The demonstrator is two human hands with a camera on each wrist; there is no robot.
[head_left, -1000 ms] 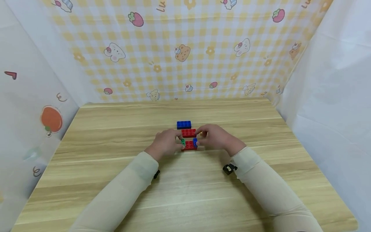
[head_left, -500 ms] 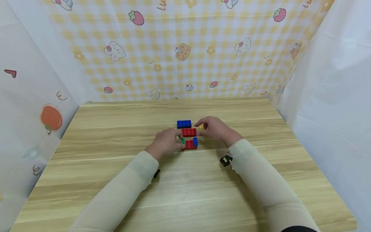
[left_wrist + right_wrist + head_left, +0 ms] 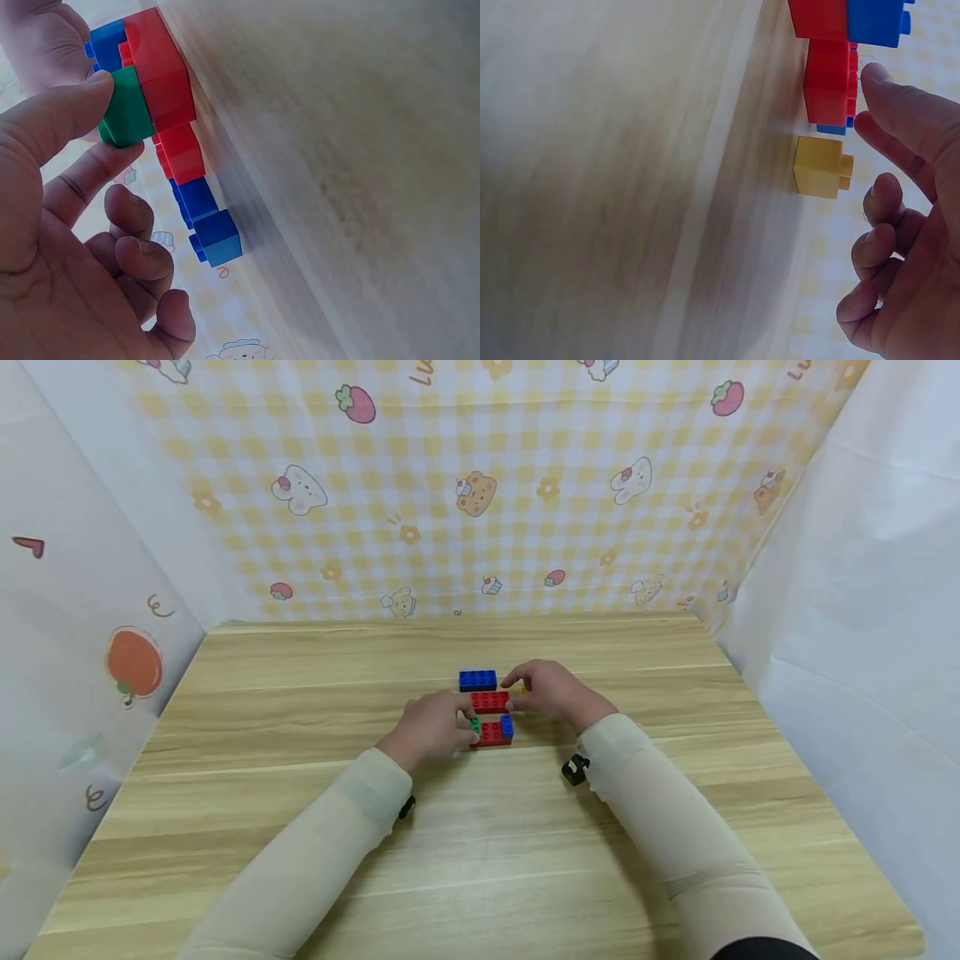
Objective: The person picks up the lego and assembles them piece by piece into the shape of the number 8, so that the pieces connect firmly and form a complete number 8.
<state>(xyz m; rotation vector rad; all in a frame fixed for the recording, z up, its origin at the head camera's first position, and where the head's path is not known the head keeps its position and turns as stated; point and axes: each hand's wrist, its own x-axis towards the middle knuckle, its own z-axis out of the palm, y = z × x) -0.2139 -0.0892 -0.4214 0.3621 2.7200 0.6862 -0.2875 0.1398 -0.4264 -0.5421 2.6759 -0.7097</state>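
With thumb and index finger, my left hand (image 3: 429, 727) pinches a small green brick (image 3: 129, 109) seated on the left end of the front red brick (image 3: 491, 735). A small blue brick (image 3: 507, 727) sits on that red brick's right end. Just behind lies a second red brick (image 3: 491, 702), and farther back a longer blue brick (image 3: 477, 681). My right hand (image 3: 553, 693) is held by the second red brick's right end, thumb and index finger apart. Nothing is between them in the right wrist view, where a yellow brick (image 3: 819, 166) stands near the fingers.
All the bricks are on a wood-grain table (image 3: 480, 860). A checked cloth (image 3: 420, 468) hangs behind its far edge, with white sheets (image 3: 840, 610) along both sides. A black wrist device (image 3: 575, 769) shows below the right sleeve.
My right hand has come away from the small blue brick and moved back toward the yellow brick. My left hand has kept its pinch on the green brick.
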